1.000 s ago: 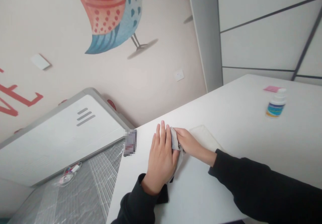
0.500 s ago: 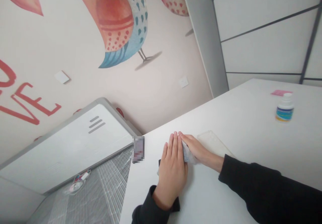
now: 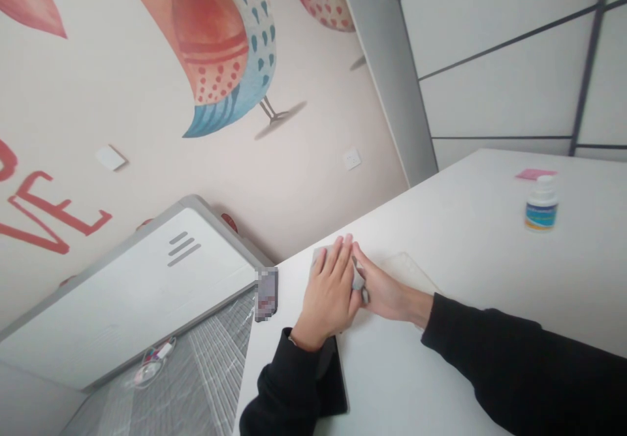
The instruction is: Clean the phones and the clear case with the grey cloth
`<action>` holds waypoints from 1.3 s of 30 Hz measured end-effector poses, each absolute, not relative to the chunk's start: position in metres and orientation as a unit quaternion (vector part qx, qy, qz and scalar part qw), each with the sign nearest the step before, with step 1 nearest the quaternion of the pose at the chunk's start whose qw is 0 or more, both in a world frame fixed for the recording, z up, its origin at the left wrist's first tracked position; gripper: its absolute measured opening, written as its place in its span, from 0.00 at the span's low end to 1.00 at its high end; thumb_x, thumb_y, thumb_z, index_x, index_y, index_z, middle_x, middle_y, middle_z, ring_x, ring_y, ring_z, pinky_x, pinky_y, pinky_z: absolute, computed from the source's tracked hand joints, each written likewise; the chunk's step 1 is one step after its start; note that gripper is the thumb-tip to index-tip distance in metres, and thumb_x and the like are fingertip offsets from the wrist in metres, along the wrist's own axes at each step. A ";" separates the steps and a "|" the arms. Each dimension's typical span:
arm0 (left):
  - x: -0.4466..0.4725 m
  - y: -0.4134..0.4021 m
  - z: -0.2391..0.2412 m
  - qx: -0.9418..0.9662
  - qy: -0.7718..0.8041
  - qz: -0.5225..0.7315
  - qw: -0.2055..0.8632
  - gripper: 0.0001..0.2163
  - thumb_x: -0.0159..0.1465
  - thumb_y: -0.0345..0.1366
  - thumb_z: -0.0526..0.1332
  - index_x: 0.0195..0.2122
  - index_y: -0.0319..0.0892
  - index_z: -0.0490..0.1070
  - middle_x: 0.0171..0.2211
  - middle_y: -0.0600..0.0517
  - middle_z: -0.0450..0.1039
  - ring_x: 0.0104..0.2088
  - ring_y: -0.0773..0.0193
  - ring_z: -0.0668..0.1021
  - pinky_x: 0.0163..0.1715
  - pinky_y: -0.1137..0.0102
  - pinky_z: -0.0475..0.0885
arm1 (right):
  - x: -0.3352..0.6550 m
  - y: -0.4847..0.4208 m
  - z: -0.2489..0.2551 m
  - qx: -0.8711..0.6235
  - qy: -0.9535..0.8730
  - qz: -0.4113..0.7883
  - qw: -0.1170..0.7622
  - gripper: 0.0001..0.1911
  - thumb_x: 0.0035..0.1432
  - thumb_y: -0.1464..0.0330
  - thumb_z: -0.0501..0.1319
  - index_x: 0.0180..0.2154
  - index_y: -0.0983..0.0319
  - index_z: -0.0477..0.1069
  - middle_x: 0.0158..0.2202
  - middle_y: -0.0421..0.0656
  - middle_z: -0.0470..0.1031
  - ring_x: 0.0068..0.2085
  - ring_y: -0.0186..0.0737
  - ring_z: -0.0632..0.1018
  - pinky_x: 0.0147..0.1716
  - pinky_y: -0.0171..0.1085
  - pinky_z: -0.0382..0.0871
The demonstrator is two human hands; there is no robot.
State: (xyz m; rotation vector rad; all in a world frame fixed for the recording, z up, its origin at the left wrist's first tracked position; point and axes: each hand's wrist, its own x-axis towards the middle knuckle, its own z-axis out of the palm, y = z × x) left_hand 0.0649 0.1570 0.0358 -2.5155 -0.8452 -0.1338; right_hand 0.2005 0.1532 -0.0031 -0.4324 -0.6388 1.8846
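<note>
Compared with half a second ago, the right hand (image 3: 386,289) has turned, its thumb now raised beside the left fingertips, and the left hand (image 3: 329,292) slants more toward 1 o'clock. A pale grey, soft-looking cloth (image 3: 358,279) now peeks out at the left fingertips as well as between the hands. More of the flat, glossy black slab (image 3: 336,387) shows, at 6 o'clock from the hands, under the left wrist and sleeve.

The left hand lies flat over the cloth, fingers stretched and unclenched. The right hand touches the cloth, but its fingers are mostly hidden, so I cannot tell whether they grip it.

Red painted letters (image 3: 61,211) on the wall at 10 o'clock read "VE". The white plastic bottle (image 3: 541,204), between 2 and 3 o'clock, wears a blue, teal and yellow label too small to read; a pink slip (image 3: 535,174) lies just behind it.

The right forearm partly covers a translucent cream sheet (image 3: 411,269) at 3 o'clock on the white table (image 3: 470,240). A pixelated dark object (image 3: 266,294) sits at the table's edge, at 9 o'clock. The left hand hides most of the cloth.
</note>
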 end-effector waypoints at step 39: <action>0.042 0.140 0.013 -0.926 -0.355 -0.123 0.029 0.31 0.75 0.44 0.48 0.74 0.36 0.42 0.75 0.34 0.42 0.76 0.50 0.48 0.72 0.46 0.51 | 0.212 0.148 0.009 -0.129 -0.242 0.853 0.444 0.44 0.70 0.40 0.34 0.58 0.62 0.73 0.43 0.50 0.84 0.37 0.47 0.84 0.41 0.46 0.79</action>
